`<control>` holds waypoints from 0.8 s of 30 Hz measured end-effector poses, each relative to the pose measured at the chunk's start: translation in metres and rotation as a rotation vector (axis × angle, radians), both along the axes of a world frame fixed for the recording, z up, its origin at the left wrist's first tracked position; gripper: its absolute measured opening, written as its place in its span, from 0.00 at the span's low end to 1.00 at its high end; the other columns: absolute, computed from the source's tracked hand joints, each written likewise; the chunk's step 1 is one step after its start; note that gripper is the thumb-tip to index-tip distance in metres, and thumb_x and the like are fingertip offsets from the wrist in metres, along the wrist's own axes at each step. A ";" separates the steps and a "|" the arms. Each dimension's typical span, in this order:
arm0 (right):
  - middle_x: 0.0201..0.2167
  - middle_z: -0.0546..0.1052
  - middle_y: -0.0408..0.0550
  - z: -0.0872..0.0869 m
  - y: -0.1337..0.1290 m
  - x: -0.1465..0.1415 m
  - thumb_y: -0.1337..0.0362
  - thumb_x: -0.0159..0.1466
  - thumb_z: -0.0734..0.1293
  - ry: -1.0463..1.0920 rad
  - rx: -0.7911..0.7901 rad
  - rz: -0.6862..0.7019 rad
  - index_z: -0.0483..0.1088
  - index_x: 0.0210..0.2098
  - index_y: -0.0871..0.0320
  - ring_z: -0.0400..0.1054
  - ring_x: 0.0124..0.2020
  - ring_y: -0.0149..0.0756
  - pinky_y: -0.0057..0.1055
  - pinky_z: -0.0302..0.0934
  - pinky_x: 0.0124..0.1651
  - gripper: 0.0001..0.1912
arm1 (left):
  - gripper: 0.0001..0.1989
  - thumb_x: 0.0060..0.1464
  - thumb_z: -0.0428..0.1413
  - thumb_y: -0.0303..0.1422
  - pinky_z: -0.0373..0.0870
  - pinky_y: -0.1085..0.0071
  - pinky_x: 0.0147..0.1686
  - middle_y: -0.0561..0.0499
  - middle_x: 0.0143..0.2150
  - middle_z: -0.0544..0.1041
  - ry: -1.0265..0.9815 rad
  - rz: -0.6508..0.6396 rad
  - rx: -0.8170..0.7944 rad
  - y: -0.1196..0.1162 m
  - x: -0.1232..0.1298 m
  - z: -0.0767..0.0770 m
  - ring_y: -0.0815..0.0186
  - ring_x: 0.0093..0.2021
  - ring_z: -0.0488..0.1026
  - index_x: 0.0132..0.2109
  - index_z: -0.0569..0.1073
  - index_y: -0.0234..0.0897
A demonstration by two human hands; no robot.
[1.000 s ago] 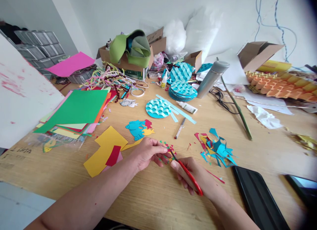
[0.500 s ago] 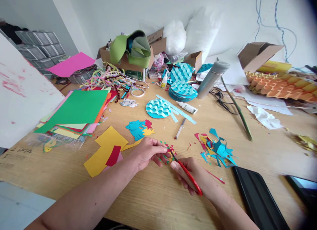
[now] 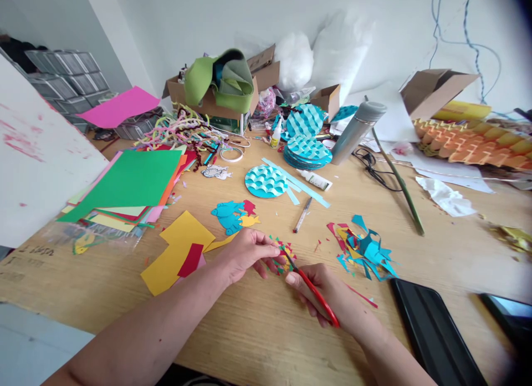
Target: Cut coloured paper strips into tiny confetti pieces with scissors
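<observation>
My right hand (image 3: 318,291) is wrapped round the red handles of a pair of scissors (image 3: 313,289), whose dark blades point up and left. At the blade tips, my left hand (image 3: 253,253) pinches a small piece of red paper (image 3: 282,253), mostly hidden by the fingertips. Just beneath and behind the fingers lies a pile of tiny paper bits (image 3: 286,258) in red, yellow and green. Blue paper fish (image 3: 228,215) lie beyond my left hand, with a yellow paper fish (image 3: 249,220) and a red one (image 3: 249,207) beside them.
Yellow paper (image 3: 183,236) and a red strip (image 3: 191,260) lie left of my forearm. Right of the scissors are blue paper scraps (image 3: 369,250) and a black phone (image 3: 434,330). Farther back stand a round blue wavy-paper disc (image 3: 266,182), a pen (image 3: 302,215), a glue bottle (image 3: 318,180) and a grey flask (image 3: 357,131).
Both hands keep nearly the same place and grip. The scissor blades stay at the red paper; the view has shifted only slightly.
</observation>
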State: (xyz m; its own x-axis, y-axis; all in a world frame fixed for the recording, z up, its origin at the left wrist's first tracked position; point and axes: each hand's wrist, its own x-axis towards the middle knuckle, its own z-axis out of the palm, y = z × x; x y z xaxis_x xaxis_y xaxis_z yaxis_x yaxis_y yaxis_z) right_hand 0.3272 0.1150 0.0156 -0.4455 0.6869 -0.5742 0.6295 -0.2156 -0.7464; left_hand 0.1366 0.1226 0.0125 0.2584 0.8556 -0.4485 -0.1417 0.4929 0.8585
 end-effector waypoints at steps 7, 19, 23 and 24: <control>0.12 0.66 0.39 -0.003 0.000 0.001 0.39 0.60 0.59 0.081 -0.045 -0.036 0.61 0.21 0.60 0.59 0.09 0.23 0.18 0.47 0.11 0.29 | 0.10 0.42 0.62 0.34 0.62 0.78 0.16 0.44 0.33 0.79 -0.046 0.028 0.013 0.000 -0.002 -0.001 0.69 0.24 0.72 0.31 0.75 0.31; 0.16 0.68 0.43 0.001 -0.005 -0.002 0.36 0.60 0.54 0.227 -0.001 -0.024 0.65 0.24 0.61 0.63 0.15 0.25 0.21 0.57 0.19 0.33 | 0.12 0.42 0.64 0.35 0.64 0.77 0.22 0.47 0.27 0.79 -0.166 0.154 -0.055 -0.004 0.006 -0.003 0.73 0.21 0.70 0.32 0.75 0.31; 0.16 0.69 0.42 -0.002 -0.005 -0.001 0.40 0.60 0.59 0.208 -0.012 -0.012 0.64 0.23 0.61 0.62 0.13 0.24 0.19 0.54 0.16 0.29 | 0.13 0.41 0.65 0.35 0.64 0.77 0.21 0.46 0.27 0.79 -0.140 0.157 -0.062 -0.005 0.007 -0.003 0.72 0.21 0.71 0.32 0.73 0.32; 0.16 0.68 0.42 -0.002 -0.005 -0.001 0.40 0.60 0.60 0.202 -0.017 -0.014 0.64 0.23 0.61 0.62 0.13 0.24 0.19 0.53 0.15 0.28 | 0.13 0.41 0.65 0.35 0.64 0.77 0.21 0.46 0.27 0.79 -0.139 0.153 -0.059 -0.005 0.008 -0.003 0.71 0.21 0.72 0.32 0.73 0.33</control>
